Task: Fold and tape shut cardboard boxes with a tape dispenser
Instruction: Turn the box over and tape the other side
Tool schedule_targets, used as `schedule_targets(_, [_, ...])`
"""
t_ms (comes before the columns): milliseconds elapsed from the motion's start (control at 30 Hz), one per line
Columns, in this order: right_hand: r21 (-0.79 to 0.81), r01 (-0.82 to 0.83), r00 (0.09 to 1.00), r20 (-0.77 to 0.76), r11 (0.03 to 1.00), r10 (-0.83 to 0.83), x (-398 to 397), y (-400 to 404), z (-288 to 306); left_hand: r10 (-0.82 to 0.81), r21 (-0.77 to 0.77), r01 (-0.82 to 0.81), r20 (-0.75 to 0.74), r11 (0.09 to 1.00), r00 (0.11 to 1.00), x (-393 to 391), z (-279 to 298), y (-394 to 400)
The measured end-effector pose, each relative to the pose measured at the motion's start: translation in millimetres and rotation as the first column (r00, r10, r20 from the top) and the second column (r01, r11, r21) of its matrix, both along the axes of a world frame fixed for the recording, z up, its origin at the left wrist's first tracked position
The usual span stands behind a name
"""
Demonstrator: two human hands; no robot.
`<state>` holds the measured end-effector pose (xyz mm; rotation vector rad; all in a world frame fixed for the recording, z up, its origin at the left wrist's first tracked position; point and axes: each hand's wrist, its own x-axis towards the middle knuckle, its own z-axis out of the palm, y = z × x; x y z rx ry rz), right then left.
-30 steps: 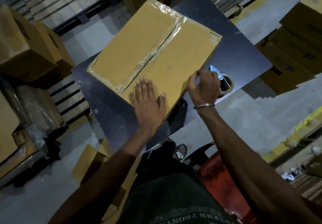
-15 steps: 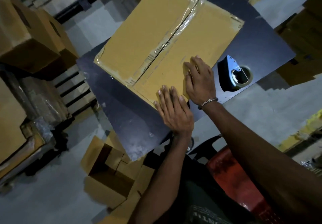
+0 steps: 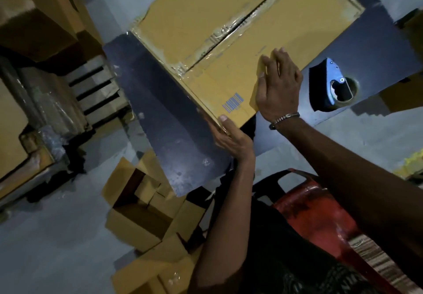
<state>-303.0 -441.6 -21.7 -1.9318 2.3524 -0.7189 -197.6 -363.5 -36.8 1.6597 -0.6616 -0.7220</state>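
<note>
Taped cardboard box [image 3: 231, 35] and tape dispenser [image 3: 332, 85] on the dark table [image 3: 164, 119].
The tan box, centre seam taped shut, sits tipped at the table's near edge; the blue-and-black dispenser lies near the right edge.

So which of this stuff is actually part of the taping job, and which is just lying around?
In use:
taped cardboard box
left hand, at its near corner
right hand, flat on top
tape dispenser
dark table

Lying about:
open boxes on floor
red chair

cardboard box [image 3: 229, 81] side: blue barcode label [image 3: 233, 102], digits too small to read | person's dark shirt [image 3: 304, 280]: pale lettering, cut off, illegible
</note>
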Motion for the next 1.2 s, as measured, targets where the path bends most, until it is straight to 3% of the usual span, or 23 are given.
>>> schedule_targets(133, [0.061, 0.001, 0.999, -0.045, 0.998, 0.002, 0.6, 0.0, 9.0, -0.127, 0.121, 0.122, 0.034, 0.985, 0.991, 16.7, 5.4, 12.5])
schedule_targets(267, [0.096, 0.098, 0.988, -0.127, 0.991, -0.085, 20.4, -14.6, 28.1, -0.129, 0.161, 0.110, 0.112, 0.981, 0.985, 22.9, 36.0, -15.5])
schedule_targets(433, [0.168, 0.250, 0.966, -0.103, 0.953, -0.236, 62.5, -21.2, 15.9, -0.105, 0.423, 0.044, 0.123, 0.905, 0.987, 10.0, 45.7, -59.8])
schedule_targets(500, [0.163, 0.233, 0.970, -0.108, 0.959, -0.217, 61.4, -18.7, 10.3, -0.051, 0.464, 0.018, 0.058, 0.886, 0.997, 15.0, 47.8, -59.7])
schedule_targets(633, [0.141, 0.227, 0.972, -0.102, 0.964, -0.214, 60.6, -16.8, 13.1, 0.047, 0.581, 0.101, -0.234, 0.808, 0.971, 36.8, 49.7, -66.9])
schedule_targets(700, [0.149, 0.222, 0.973, -0.096, 0.964, -0.210, 61.6, -16.3, 12.8, 0.004, 0.571, 0.065, -0.119, 0.818, 0.993, 46.5, 56.0, -69.7])
schedule_targets(800, [0.158, 0.227, 0.973, -0.084, 0.961, -0.216, 59.2, -16.8, 13.7, -0.076, 0.378, 0.008, 0.166, 0.926, 0.983, 66.8, 54.6, -95.7])
schedule_targets(900, [0.168, 0.223, 0.974, -0.081, 0.960, -0.212, 59.9, -17.9, 13.0, -0.180, 0.396, 0.103, 0.163, 0.913, 0.970, 76.2, 53.5, -129.8])
schedule_targets(967, [0.183, 0.215, 0.976, -0.078, 0.959, -0.204, 61.5, -18.2, 14.5, -0.157, 0.444, 0.072, 0.158, 0.893, 0.975, 73.6, 55.1, -136.1])
schedule_targets(1033, [0.208, 0.145, 0.989, -0.049, 0.967, -0.138, 67.7, -22.6, 19.5, -0.103, 0.502, 0.048, 0.083, 0.863, 0.991, 74.0, 56.9, -135.7])
schedule_targets(1133, [0.196, -0.108, 0.994, -0.013, 0.975, 0.112, 87.9, -47.5, 30.7, -0.061, 0.608, 0.135, -0.141, 0.782, 0.988, 82.7, 57.4, -138.8])
schedule_targets(1200, [0.205, -0.270, 0.958, -0.042, 0.941, 0.284, 100.7, -66.6, 32.4, -0.083, 0.640, 0.150, -0.134, 0.753, 0.988, 90.7, 54.5, -141.1])
